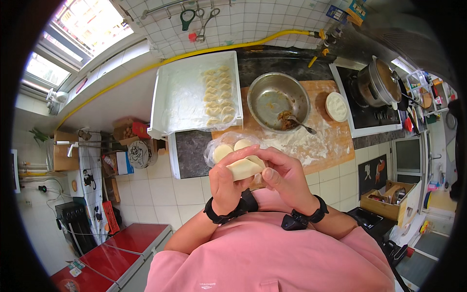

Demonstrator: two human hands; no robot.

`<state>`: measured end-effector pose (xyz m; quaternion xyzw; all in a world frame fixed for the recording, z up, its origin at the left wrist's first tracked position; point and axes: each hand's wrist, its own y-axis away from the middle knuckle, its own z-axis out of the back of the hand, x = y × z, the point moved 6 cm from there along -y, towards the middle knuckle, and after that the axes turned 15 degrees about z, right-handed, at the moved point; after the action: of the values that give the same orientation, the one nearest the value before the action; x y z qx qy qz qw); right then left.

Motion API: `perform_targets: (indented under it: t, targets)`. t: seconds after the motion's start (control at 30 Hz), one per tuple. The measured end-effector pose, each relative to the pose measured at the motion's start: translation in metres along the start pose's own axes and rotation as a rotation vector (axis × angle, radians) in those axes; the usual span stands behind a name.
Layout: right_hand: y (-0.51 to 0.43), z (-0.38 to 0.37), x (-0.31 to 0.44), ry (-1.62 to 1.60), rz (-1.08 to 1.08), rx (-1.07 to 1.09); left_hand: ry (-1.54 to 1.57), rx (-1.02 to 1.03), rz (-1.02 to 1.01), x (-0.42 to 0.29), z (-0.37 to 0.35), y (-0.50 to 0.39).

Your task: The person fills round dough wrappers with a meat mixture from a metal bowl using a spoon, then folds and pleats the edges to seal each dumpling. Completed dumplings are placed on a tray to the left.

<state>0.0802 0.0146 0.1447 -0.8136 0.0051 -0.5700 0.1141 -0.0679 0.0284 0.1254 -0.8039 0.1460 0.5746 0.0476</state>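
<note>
Between both hands I hold a folded dumpling (245,168) above the near edge of the floured wooden board (328,146). My left hand (227,184) supports its left end, while the fingers and thumb of my right hand (286,174) press its right end. Just beyond my fingers, round dough wrappers (223,151) lie in a clear plastic bag (209,149). A steel mixing bowl (271,95) stands behind them with a little brown filling (288,120) and a spoon (304,126) in it.
At the back left, a white drawer-like tray (182,91) holds several folded dumplings (219,96). A bowl of flour (336,107) sits at the board's right, beside a stove (375,118) with a lidded pot (377,84). A yellow gas hose (219,47) runs along the wall.
</note>
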Motion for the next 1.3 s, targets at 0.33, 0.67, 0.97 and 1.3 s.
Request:
perform_targets:
  t: [0.33,0.67,0.97,1.3]
  targets:
    - [-0.004,-0.012,0.016,0.354,0.308,0.093,0.064,-0.068,-0.076,0.001,-0.015,0.003]
    - [-0.005,-0.012,0.029,0.587,0.473,0.118,0.107,-0.024,-0.130,0.010,-0.016,0.005]
    - [-0.008,-0.012,0.037,0.614,0.555,0.100,-0.103,-0.068,-0.217,-0.001,-0.018,0.004]
    - [-0.006,-0.007,0.032,0.623,0.549,0.005,-0.130,-0.036,-0.211,0.006,-0.018,0.005]
